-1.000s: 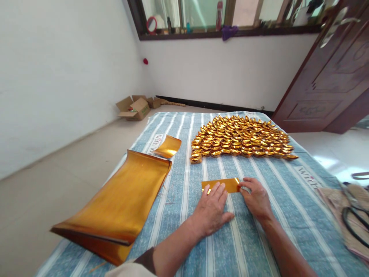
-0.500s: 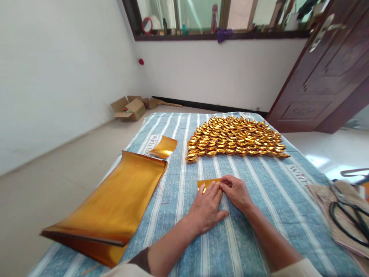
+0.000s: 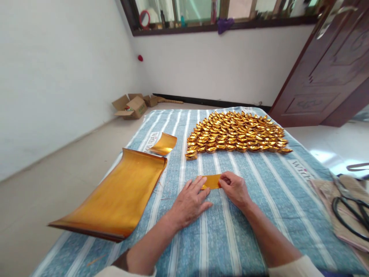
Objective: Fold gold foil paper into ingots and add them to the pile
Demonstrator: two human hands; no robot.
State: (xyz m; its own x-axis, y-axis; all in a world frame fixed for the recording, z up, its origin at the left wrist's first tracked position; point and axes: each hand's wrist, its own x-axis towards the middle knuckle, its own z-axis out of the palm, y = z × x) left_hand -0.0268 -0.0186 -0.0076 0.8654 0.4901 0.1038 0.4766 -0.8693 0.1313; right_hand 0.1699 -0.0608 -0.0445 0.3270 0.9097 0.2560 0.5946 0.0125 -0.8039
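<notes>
On the striped bed cover point(image 3: 230, 238), a small folded gold foil slip point(image 3: 211, 181) lay flat, well short of the massed rows of folded gold ingots point(image 3: 238, 136). Left hand point(image 3: 188, 202) pressed open-palmed, fingertips pinning its left end, apparently to steady it; right hand point(image 3: 236, 189), grip closed, pinched its right end. A stack of gold foil sheets point(image 3: 121, 192) lay leftward.

Room was pretty bare tbh. White walls point(image 3: 57, 69), pale tiled floor point(image 3: 57, 169) w/ dark baseboard along the far wall. Long dark-framed window point(image 3: 201, 15) up top, sill crowded w/ bottles, a round red mirror point(image 3: 143, 18) & a purple cloth. Dark wood door point(image 3: 331, 73) stood open on the right, daylight glaring off the floor there. Open cardboard boxes point(image 3: 131, 106) sat in the far left corner.
</notes>
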